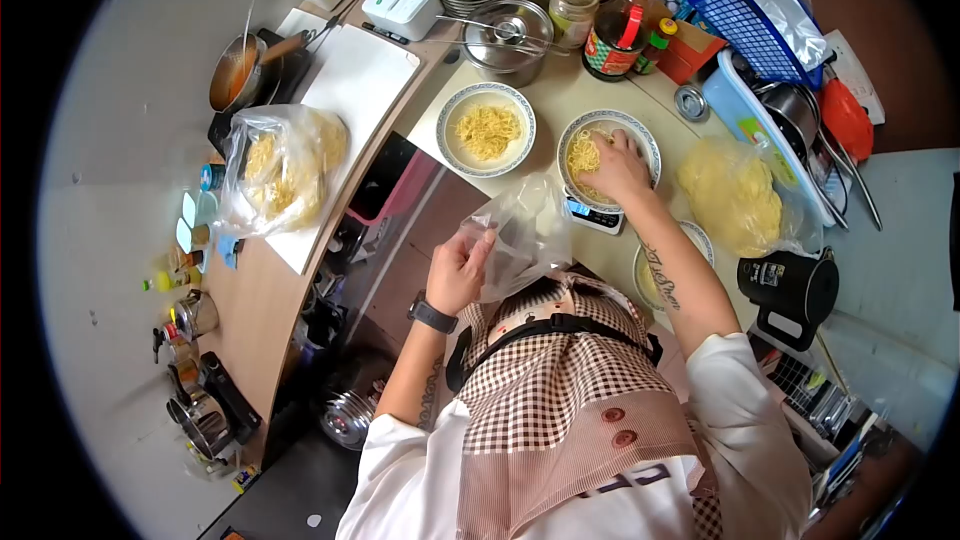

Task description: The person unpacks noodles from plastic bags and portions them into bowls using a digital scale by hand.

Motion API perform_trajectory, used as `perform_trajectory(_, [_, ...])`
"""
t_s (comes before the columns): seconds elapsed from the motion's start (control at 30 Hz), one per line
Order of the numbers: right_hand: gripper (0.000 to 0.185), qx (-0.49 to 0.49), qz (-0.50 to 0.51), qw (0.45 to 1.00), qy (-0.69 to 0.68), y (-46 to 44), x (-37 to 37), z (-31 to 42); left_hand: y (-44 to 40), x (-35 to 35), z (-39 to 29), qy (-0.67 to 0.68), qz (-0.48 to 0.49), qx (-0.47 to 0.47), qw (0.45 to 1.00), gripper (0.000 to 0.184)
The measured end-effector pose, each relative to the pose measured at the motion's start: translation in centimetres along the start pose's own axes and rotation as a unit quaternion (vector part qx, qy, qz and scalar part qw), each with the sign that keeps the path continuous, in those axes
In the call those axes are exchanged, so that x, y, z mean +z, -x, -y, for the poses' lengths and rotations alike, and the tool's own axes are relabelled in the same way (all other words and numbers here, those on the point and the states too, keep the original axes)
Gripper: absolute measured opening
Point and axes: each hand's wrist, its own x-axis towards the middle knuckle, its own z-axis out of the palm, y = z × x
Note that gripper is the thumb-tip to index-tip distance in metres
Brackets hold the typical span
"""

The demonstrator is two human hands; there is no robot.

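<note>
My left hand (461, 269) is closed on the edge of a clear plastic bag (515, 240), which hangs over the front of the counter. My right hand (618, 168) reaches into a blue-rimmed bowl, its fingers curled over yellow noodles (584, 152). That bowl (652, 136) stands on a small digital scale (596, 218), whose display shows partly below the rim. To its left, a similar bowl (451, 148) holds another heap of noodles (488, 131). A third bowl (703, 238) is partly hidden under my right forearm.
Bagged noodles lie on the side table (285, 165) and at the right in another bag (735, 195). Behind the bowls stand a lidded pot (507, 40), a glass jar (573, 12) and a sauce bottle (612, 40). A black jug (785, 285) is near my right elbow.
</note>
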Motion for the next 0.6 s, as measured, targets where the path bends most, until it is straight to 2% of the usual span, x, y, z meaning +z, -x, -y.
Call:
perform_trajectory(0.1, [0.075, -0.02, 0.007, 0.999, -0.025, -1.8, 2.9, -1.2, -0.1, 0.5, 0.5, 0.058, -0.023, -0.02, 0.998, 0.03])
perform_trajectory(0.23, [0.065, -0.064, 0.044, 0.989, -0.125, -3.5, 3.1, -3.9, -0.9, 1.2, 0.4, 0.053, -0.045, 0.041, 0.997, 0.03])
perform_trajectory(0.27, [0.063, -0.032, 0.08, 0.969, -0.23, -3.3, 2.2, -4.0, -0.9, 1.1, -0.5, 0.041, -0.045, 0.047, 0.997, 0.03])
perform_trajectory(0.33, [0.059, 0.037, 0.148, 0.889, -0.431, -2.5, -0.4, -4.4, -1.4, 1.3, -0.9, 0.013, -0.051, 0.081, 0.995, 0.03])
perform_trajectory(0.43, [0.056, 0.008, 0.185, 0.787, -0.588, -0.9, -3.5, -5.3, -2.1, 1.9, -0.8, -0.037, -0.063, 0.15, 0.986, 0.032])
perform_trajectory(0.47, [0.059, -0.003, 0.226, 0.776, -0.589, -0.2, -5.0, -5.1, -2.2, 2.2, -1.7, -0.054, -0.061, 0.163, 0.983, 0.033])
perform_trajectory(0.57, [0.058, -0.031, 0.287, 0.688, -0.666, 3.6, -7.4, -2.9, -2.2, 3.8, -3.6, -0.078, -0.03, 0.18, 0.98, 0.038])
perform_trajectory(0.6, [0.056, -0.044, 0.337, 0.668, -0.662, 4.0, -7.1, -2.2, -2.2, 4.6, -4.2, -0.083, -0.014, 0.183, 0.979, 0.04])
